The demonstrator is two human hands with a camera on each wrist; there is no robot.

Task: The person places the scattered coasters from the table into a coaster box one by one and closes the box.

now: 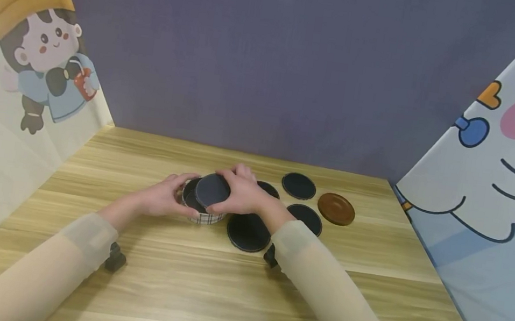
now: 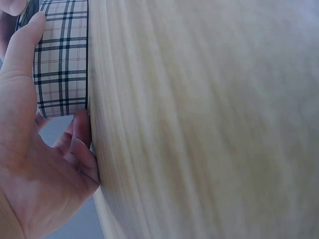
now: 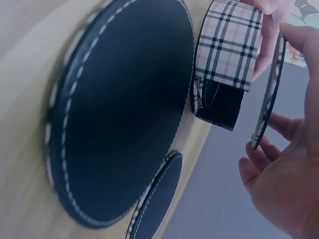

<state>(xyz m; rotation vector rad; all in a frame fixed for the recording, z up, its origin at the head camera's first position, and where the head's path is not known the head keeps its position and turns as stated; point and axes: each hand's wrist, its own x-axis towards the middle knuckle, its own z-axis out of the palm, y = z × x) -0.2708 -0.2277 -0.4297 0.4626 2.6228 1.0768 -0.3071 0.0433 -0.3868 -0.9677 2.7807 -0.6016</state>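
A round coaster holder [image 1: 204, 219] with a plaid outer wall and dark inside stands on the table. My left hand [image 1: 160, 197] grips it from the left, thumb on the near side; the left wrist view shows the thumb against the plaid wall [image 2: 62, 62]. Above the holder, my right hand [image 1: 245, 196] pinches a round black coaster [image 1: 212, 191] by its edge. In the right wrist view this coaster [image 3: 269, 94] is seen edge-on, apart from the holder [image 3: 228, 45], whose wall has a gap. Nearest the right hand lies a black coaster [image 1: 248, 233] with white stitching.
More black coasters lie to the right, one at the back [image 1: 298, 186], another in front of it [image 1: 306, 221], and one partly behind the right hand [image 1: 269, 188]. A brown round dish [image 1: 336, 209] sits farthest right. A grey-purple panel [image 1: 260, 63] closes off the table's back.
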